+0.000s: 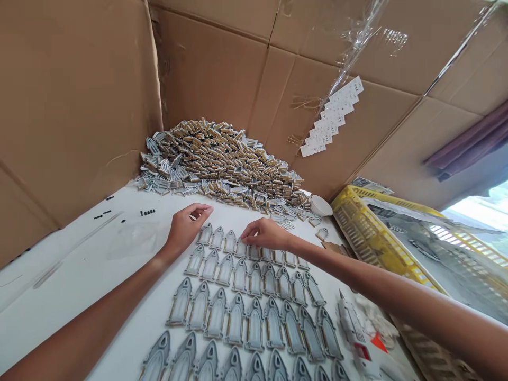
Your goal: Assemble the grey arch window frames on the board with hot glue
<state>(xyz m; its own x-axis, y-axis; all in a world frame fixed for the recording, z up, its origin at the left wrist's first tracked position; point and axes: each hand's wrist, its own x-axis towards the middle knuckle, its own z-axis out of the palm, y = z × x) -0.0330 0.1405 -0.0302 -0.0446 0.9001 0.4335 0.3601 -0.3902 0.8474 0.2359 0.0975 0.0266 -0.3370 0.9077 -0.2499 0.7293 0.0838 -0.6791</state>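
Small grey arched, window-shaped pieces (239,275) lie in several neat rows on the white tabletop (130,296). At the left end of the farthest row is my left hand (186,228), its thumb and forefinger brought together in a pinch. Whether anything sits between those fingertips is too small to tell. My right hand (265,234) reaches over the same row from the right, fingers pinched on an arched piece (241,250) there. The hand and wrist partly cover the pieces farther right in that row.
A large heap of similar pieces (226,159) leans against the cardboard wall (214,69). A white bowl (320,206) and a yellow crate (381,238) stand right, near a white glue gun (353,328). Small black bits (148,212) lie left. Paper labels (333,117) hang on the cardboard.
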